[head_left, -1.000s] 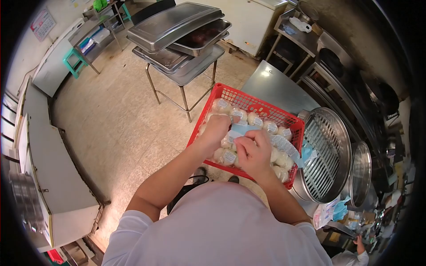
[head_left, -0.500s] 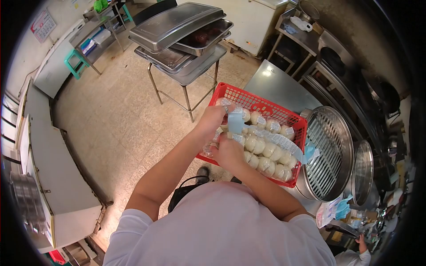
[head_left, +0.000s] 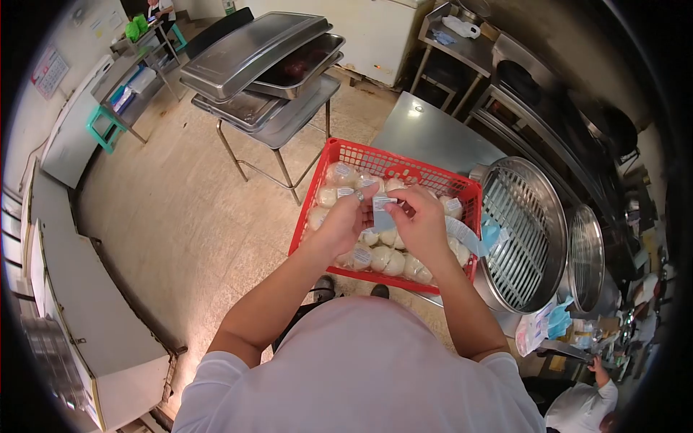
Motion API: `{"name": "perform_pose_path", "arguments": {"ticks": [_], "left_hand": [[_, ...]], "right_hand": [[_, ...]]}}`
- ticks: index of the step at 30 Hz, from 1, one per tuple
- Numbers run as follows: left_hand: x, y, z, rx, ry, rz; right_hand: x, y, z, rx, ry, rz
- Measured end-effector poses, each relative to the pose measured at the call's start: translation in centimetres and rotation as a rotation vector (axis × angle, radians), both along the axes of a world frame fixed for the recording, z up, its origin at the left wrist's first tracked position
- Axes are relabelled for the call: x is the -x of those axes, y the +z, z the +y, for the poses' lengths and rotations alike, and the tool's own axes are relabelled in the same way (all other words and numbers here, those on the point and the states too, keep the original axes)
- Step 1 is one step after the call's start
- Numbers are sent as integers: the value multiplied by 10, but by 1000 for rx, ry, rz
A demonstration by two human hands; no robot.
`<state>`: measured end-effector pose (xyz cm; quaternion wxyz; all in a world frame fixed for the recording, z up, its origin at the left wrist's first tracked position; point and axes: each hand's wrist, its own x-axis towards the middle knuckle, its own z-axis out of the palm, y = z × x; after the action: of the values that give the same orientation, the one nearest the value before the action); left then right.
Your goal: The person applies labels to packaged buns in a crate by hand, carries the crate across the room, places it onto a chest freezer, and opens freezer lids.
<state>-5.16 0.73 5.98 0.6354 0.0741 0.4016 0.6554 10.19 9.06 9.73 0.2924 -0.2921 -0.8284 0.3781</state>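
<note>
A red plastic basket (head_left: 433,172) holds rows of round white buns (head_left: 388,260) in clear wrap, several with small printed labels. Over its middle, my left hand (head_left: 345,222) grips a strip of stickers (head_left: 384,219) on pale blue backing between thumb and fingers. My right hand (head_left: 422,222) pinches at a white printed sticker at the top of that strip, thumb and forefinger together. The strip's far end trails over the buns to the basket's right side, partly hidden behind my right wrist.
Right of the basket stands a round steel steamer tray (head_left: 523,238) with slats, on a metal table (head_left: 433,133). Steel pans with a tilted lid (head_left: 256,54) rest on a stool ahead. One person (head_left: 588,400) is at lower right, another (head_left: 160,13) far back.
My right hand has left the buns at the basket's left front and come up to the sticker strip. My left hand still holds the strip. The view has shifted, so the basket sits further left.
</note>
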Motion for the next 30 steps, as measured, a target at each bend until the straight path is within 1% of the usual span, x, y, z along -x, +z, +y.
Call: {"name": "perform_pose_path", "arguments": {"ticks": [3, 6, 9, 11, 12, 14, 15, 18, 20, 21, 24, 27, 30], "left_hand": [[-5, -14, 9, 74, -28, 126], [-11, -20, 17, 63, -28, 211], [-16, -28, 25, 49, 16, 242], [-10, -37, 40, 80, 44, 252], [-7, -35, 46, 67, 99, 256], [6, -28, 59, 38, 206, 264], [21, -36, 64, 15, 179, 289], [21, -9, 67, 11, 305, 229], [19, -11, 68, -7, 262, 237], [18, -15, 68, -16, 243, 240], [12, -31, 68, 16, 185, 252], [1, -33, 60, 23, 130, 307], [-11, -25, 50, -5, 126, 299]], "right_hand": [[-7, -2, -2, -288, -5, 62], [-14, -7, -1, -468, -5, 81], [-23, -7, -1, -551, 6, 88], [-30, 2, -9, -497, 1, 174], [-33, 5, -13, -469, -2, 216], [-45, -9, -15, -18, -119, 135], [-49, -19, -13, 207, -175, 94], [-52, -64, 10, 305, -161, -95], [-51, -84, 14, 155, -148, -312], [-47, -82, 13, 79, -139, -421], [-41, -67, 4, -71, -236, -669], [-41, -53, 2, -84, -366, -755], [-53, -51, 16, -75, -427, -514]]}}
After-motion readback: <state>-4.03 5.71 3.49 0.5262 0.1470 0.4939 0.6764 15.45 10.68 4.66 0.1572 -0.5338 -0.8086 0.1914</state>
